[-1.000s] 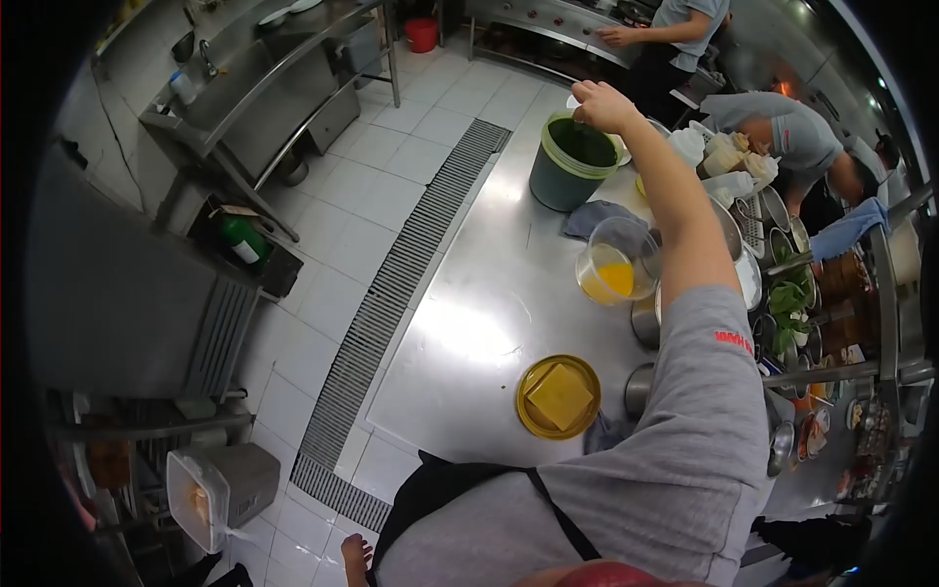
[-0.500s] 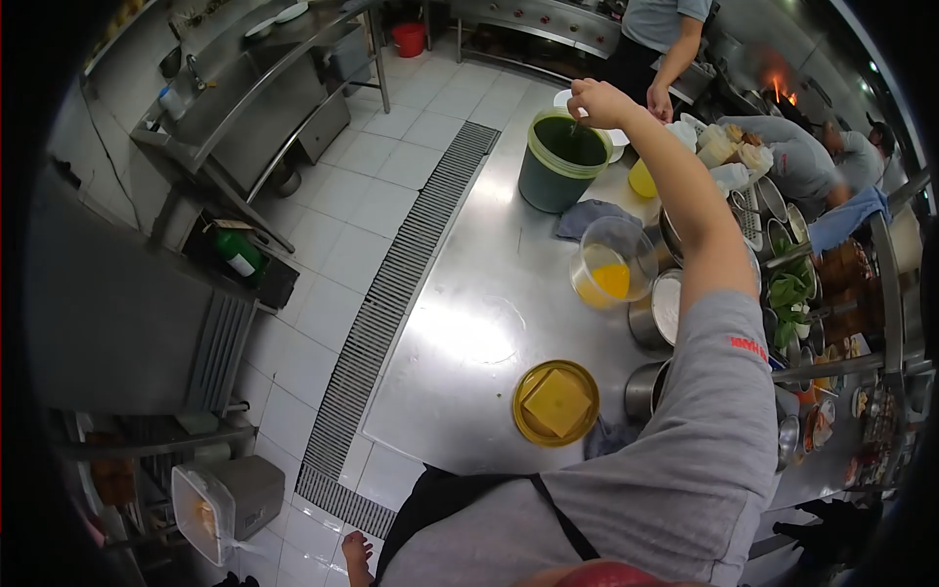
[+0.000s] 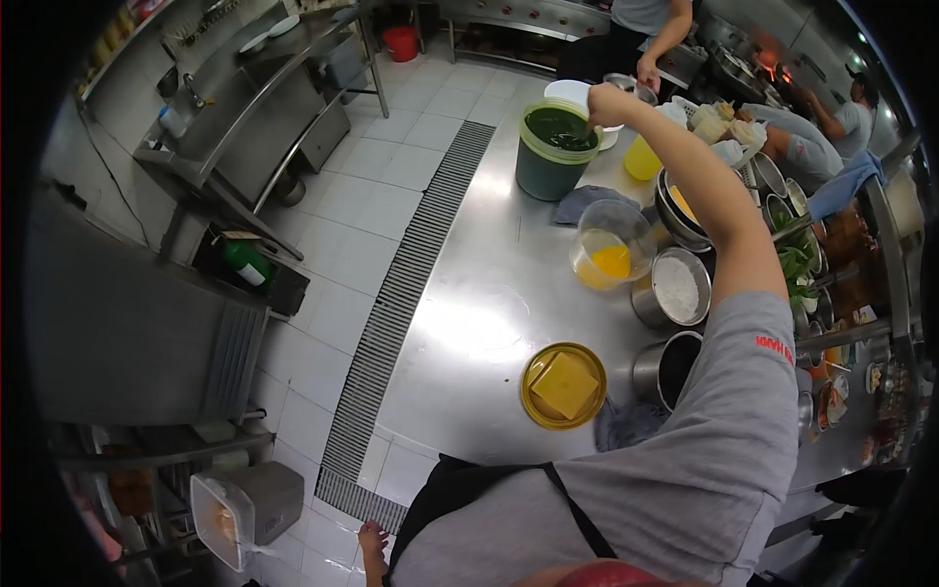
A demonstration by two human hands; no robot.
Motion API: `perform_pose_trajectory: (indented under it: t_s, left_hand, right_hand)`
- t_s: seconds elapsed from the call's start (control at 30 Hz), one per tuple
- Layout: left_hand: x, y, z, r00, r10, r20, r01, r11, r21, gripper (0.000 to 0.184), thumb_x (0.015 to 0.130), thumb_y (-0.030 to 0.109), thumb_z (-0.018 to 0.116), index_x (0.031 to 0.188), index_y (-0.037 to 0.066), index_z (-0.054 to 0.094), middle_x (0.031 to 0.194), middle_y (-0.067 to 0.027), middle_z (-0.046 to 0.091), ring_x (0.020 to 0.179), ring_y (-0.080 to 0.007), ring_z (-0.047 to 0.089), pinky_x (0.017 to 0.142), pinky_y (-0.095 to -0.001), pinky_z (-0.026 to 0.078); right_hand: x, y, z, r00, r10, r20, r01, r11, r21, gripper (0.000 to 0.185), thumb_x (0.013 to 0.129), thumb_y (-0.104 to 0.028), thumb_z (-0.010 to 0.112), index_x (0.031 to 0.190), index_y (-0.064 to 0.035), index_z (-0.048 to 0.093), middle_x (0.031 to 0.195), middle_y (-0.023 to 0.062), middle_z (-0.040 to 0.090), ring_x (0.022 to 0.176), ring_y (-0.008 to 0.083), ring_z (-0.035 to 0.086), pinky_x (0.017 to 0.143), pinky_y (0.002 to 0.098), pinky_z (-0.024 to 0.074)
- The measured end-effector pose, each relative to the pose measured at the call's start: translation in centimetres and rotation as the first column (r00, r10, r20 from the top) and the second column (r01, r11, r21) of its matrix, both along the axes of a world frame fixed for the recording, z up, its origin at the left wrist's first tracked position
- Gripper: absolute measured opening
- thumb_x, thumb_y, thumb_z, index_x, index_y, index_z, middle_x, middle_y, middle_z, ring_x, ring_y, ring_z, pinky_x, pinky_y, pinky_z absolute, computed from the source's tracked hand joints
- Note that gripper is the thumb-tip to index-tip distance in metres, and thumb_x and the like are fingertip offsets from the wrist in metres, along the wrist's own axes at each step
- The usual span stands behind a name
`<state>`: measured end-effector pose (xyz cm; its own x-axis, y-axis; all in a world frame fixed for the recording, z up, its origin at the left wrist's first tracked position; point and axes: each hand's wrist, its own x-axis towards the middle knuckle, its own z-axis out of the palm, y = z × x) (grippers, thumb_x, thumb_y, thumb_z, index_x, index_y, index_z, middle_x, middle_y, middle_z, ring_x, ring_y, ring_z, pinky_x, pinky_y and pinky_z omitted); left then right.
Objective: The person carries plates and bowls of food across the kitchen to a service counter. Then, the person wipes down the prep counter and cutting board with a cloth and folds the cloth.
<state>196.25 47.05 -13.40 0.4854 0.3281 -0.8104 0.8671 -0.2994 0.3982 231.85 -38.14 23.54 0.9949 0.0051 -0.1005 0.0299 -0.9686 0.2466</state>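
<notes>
Bucket [image 3: 553, 168], round, plastic, by right hand [image 3: 610, 105]

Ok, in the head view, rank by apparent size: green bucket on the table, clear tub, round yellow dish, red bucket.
1. green bucket
2. clear tub and round yellow dish: too alike to rank
3. red bucket

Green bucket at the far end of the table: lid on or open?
Open: the green bucket has no lid over its mouth, and dark green contents show inside.

Glossy metal table [image 3: 469, 367]; matt cloth [image 3: 591, 203]; smooth plastic bucket [image 3: 551, 170].
</notes>
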Motion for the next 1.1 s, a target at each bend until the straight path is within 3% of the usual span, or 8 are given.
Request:
perform_pose_trajectory:
  t_s: [0.2, 0.33, 0.47, 0.63, 0.73, 0.87, 1.03, 1.1]
  left_hand:
    - [-0.5, 0.2, -2.3, 1.000, 0.027, -0.013, -0.027, 0.998, -0.053, 0.021, 0.081, 0.026, 0.052, 0.093, 0.009, 0.050, 0.071, -0.0037, 0.051, 0.058, -0.0173, 0.055, 0.043, -0.0269, 0.040]
    - [-0.9, 2.0, -6.3, 0.983, 0.091, 0.156, -0.058, 0.977, -0.204, 0.015, 0.081, 0.020, 0.052, 0.083, 0.005, 0.050, 0.066, -0.0037, 0.049, 0.053, -0.0146, 0.050, 0.042, -0.0260, 0.041]
    - [-0.4, 2.2, -6.2, 0.991, 0.019, 0.134, 0.005, 0.983, -0.181, 0.008, 0.080, 0.013, 0.050, 0.079, 0.005, 0.050, 0.063, -0.0031, 0.048, 0.050, -0.0127, 0.047, 0.043, -0.0247, 0.041]
    - [9.6, -8.8, 5.3, 0.847, 0.447, 0.286, -0.370, 0.884, -0.285, 0.015, 0.079, 0.014, 0.052, 0.091, 0.007, 0.053, 0.074, -0.0034, 0.053, 0.061, -0.0120, 0.049, 0.052, -0.0220, 0.041]
    - [16.1, -13.8, 7.3, 0.848, 0.217, 0.483, -0.103, 0.962, -0.251, 0.023, 0.081, 0.014, 0.052, 0.102, 0.004, 0.053, 0.090, -0.0054, 0.055, 0.076, -0.0125, 0.053, 0.065, -0.0206, 0.041]
    - [21.3, -22.0, 14.5, 0.609, -0.136, 0.781, 0.257, 0.966, -0.032, 0.025, 0.083, 0.008, 0.051, 0.107, -0.002, 0.050, 0.101, -0.0089, 0.056, 0.091, -0.0153, 0.053, 0.081, -0.0248, 0.041]
    - [24.4, -30.2, 20.6, 0.422, -0.201, 0.884, 0.499, 0.865, -0.042, 0.022, 0.081, 0.007, 0.053, 0.102, 0.000, 0.054, 0.098, -0.0098, 0.057, 0.090, -0.0164, 0.054, 0.081, -0.0269, 0.041]
    - [24.4, -32.2, 23.4, 0.177, -0.368, 0.913, 0.543, 0.810, 0.221, 0.020, 0.080, 0.007, 0.054, 0.099, 0.000, 0.056, 0.095, -0.0092, 0.058, 0.089, -0.0162, 0.054, 0.080, -0.0270, 0.042]
  right_hand:
    - [1.3, 0.6, -3.7, 0.809, -0.346, 0.476, 0.174, 0.913, 0.368, 0.017, 0.068, -0.018, 0.059, 0.076, -0.0041, 0.066, 0.071, 0.0174, 0.061, 0.069, 0.0313, 0.060, 0.066, 0.0375, 0.0481]
    - [0.1, 4.9, -2.7, 0.932, -0.273, 0.240, 0.053, 0.756, 0.653, 0.022, 0.068, -0.017, 0.057, 0.081, -0.0015, 0.065, 0.072, 0.0169, 0.061, 0.069, 0.0340, 0.060, 0.068, 0.0372, 0.0472]
    - [-1.7, 2.4, -0.6, 0.962, -0.164, 0.216, 0.141, 0.983, 0.121, 0.017, 0.069, -0.014, 0.058, 0.074, 0.0001, 0.065, 0.069, 0.0178, 0.061, 0.067, 0.0316, 0.060, 0.063, 0.0372, 0.0487]
    - [0.1, 0.4, -4.3, 0.730, -0.435, 0.527, 0.226, 0.882, 0.414, 0.018, 0.070, -0.017, 0.055, 0.073, -0.0032, 0.065, 0.074, 0.0185, 0.061, 0.071, 0.0349, 0.059, 0.068, 0.0410, 0.0480]
    - [0.4, 3.9, -4.8, 0.825, -0.223, 0.519, -0.046, 0.890, 0.454, 0.018, 0.070, -0.018, 0.057, 0.074, -0.0037, 0.065, 0.073, 0.0182, 0.060, 0.069, 0.0346, 0.059, 0.070, 0.0396, 0.0465]
    - [-0.6, 3.3, -1.4, 0.936, -0.167, 0.310, 0.122, 0.980, 0.160, 0.017, 0.069, -0.016, 0.057, 0.072, -0.0014, 0.064, 0.072, 0.0186, 0.060, 0.069, 0.0334, 0.059, 0.068, 0.0398, 0.0474]
    - [1.1, 0.8, -4.3, 0.751, -0.243, 0.614, 0.040, 0.945, 0.325, 0.018, 0.070, -0.018, 0.057, 0.072, -0.0020, 0.064, 0.069, 0.0161, 0.061, 0.067, 0.0309, 0.060, 0.066, 0.0387, 0.0479]
    - [1.1, 2.4, -4.4, 0.822, -0.228, 0.521, -0.043, 0.889, 0.457, 0.018, 0.070, -0.019, 0.058, 0.073, -0.0026, 0.065, 0.069, 0.0149, 0.061, 0.066, 0.0303, 0.060, 0.065, 0.0379, 0.0481]
